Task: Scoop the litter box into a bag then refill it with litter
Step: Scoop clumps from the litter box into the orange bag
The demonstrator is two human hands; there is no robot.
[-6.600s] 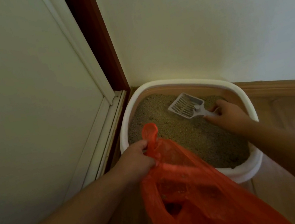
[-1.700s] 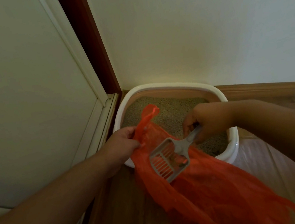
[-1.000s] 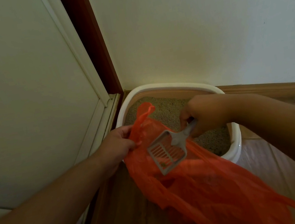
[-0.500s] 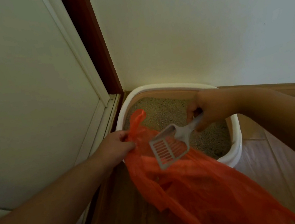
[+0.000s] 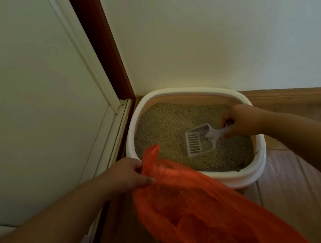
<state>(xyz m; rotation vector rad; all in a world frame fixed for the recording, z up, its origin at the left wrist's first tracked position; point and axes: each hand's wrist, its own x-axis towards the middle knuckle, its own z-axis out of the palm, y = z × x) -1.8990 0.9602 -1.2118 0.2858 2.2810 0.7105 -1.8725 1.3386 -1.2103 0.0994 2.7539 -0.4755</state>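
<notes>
A white litter box (image 5: 260,146) sits on the floor in the room corner, filled with beige litter (image 5: 167,128). My right hand (image 5: 241,121) grips the handle of a white slotted scoop (image 5: 198,141), whose head lies over the litter near the box's middle. My left hand (image 5: 126,175) grips the rim of an orange plastic bag (image 5: 204,216) just in front of the box's left near edge. The bag hangs open and drapes down toward the bottom right, covering part of the floor.
A white door panel (image 5: 23,102) and its frame run along the left. A dark red-brown post (image 5: 103,45) stands at the corner, with a white wall (image 5: 224,24) behind the box. Wooden floor (image 5: 295,183) and a skirting board (image 5: 290,94) lie to the right.
My right hand has carried the scoop from above the bag's mouth back over the litter in the box. My left hand still holds the bag, which has dropped a little lower.
</notes>
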